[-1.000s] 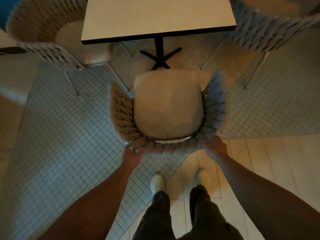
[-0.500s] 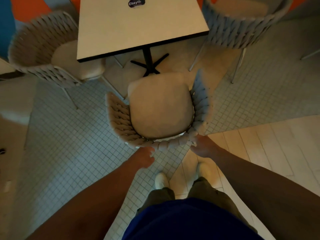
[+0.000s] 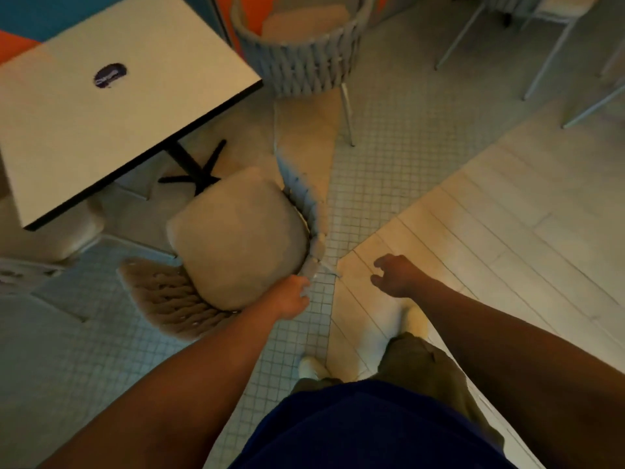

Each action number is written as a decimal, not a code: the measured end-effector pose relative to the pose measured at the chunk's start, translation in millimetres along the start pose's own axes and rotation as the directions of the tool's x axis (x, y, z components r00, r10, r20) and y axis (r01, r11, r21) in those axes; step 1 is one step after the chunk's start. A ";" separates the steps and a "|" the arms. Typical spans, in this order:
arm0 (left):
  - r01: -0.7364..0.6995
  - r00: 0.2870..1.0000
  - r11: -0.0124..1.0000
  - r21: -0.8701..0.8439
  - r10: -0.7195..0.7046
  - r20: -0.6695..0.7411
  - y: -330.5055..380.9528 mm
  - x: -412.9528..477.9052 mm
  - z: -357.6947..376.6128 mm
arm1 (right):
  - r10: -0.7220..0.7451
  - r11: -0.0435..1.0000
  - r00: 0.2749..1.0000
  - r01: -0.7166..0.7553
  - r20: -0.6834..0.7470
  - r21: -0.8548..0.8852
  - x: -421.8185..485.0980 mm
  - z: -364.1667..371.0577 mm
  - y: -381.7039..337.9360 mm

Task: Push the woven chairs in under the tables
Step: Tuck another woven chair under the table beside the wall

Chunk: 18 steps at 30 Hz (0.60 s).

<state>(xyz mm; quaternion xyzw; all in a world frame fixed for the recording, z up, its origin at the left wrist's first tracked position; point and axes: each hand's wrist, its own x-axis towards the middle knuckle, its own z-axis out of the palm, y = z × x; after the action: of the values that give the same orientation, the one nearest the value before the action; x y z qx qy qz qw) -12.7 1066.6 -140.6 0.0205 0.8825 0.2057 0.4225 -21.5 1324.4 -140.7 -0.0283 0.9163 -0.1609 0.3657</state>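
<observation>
A woven chair [image 3: 169, 302] with a beige seat cushion [image 3: 240, 242] stands on the tiled floor, its front edge near the black cross foot of the square white table [image 3: 101, 123]. My left hand [image 3: 292, 297] rests against the rear rim of the chair's woven back, fingers curled on it. My right hand [image 3: 394, 275] hovers to the right of the chair, off it, fingers spread and holding nothing. A second woven chair [image 3: 297, 59] stands at the table's far right side.
Part of a third chair's seat [image 3: 50, 231] shows under the table's left edge. Thin metal chair legs [image 3: 548, 55] stand at the top right. Pale floor planks [image 3: 490, 231] lie to the right. My feet [image 3: 411, 321] are below the hands.
My right hand has let go of the chair back and moved off to the right. My left hand slid along the rim toward the chair's right rear corner. The view swung right.
</observation>
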 end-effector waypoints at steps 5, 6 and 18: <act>0.005 0.999 1.000 0.008 -0.006 0.035 67.8 32.8 8.3 | 0.040 0.997 0.999 -0.039 -0.024 0.065 -2.1 -16.5 67.9; 0.008 0.999 1.000 -0.003 -0.008 0.049 83.0 39.4 11.6 | 0.047 0.996 0.999 -0.045 -0.018 0.072 -1.4 -21.6 81.5; 0.034 0.999 0.996 -0.088 -0.034 0.009 255.9 111.8 20.1 | 0.001 1.000 0.998 0.000 0.060 -0.020 28.9 -119.4 225.9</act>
<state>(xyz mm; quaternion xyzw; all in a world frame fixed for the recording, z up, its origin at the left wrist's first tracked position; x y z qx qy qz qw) -104.6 1331.1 -136.9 -0.0124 0.8711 0.2370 0.4299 -108.9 1566.1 -149.8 -0.0366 0.9064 -0.1506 0.3929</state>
